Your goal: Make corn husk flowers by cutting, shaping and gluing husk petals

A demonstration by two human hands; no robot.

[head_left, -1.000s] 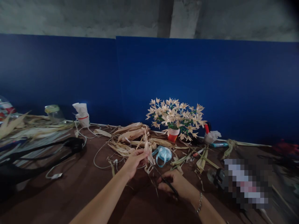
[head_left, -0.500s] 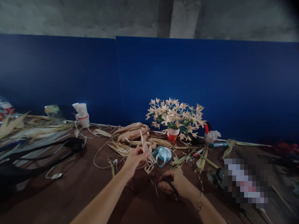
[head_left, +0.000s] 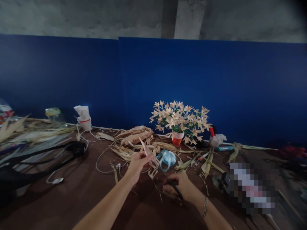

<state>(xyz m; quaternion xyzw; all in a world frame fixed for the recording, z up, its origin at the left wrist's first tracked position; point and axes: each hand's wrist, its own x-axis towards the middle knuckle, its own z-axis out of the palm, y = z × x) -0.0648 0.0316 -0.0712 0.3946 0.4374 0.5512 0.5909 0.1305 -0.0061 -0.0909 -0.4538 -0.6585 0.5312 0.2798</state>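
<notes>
Pinched between the thumb and fingers of my left hand [head_left: 137, 164] is a pale piece of corn husk [head_left: 145, 147], its pointed tip up and to the left. My right hand [head_left: 184, 186] is closed around dark-handled scissors [head_left: 175, 189]. Their thin blades point up and left to the lower end of the husk; whether they touch it I cannot tell. Just beyond the hands lies a roll of light blue ribbon [head_left: 169, 157]. Behind my left hand is a pile of dry corn husks [head_left: 135, 134].
A red and white cup [head_left: 177, 139] holds a bunch of husk flowers [head_left: 178, 119] at the back. On the left are a glass jar [head_left: 56, 117], a white cable [head_left: 98, 161] and a black strap-like object [head_left: 74, 148]. Husk scraps [head_left: 207, 166] lie to the right on the brown table [head_left: 153, 214].
The husk in my left hand has tipped to the left, and its lower end has swung right, closer to the scissors. My right hand has barely shifted.
</notes>
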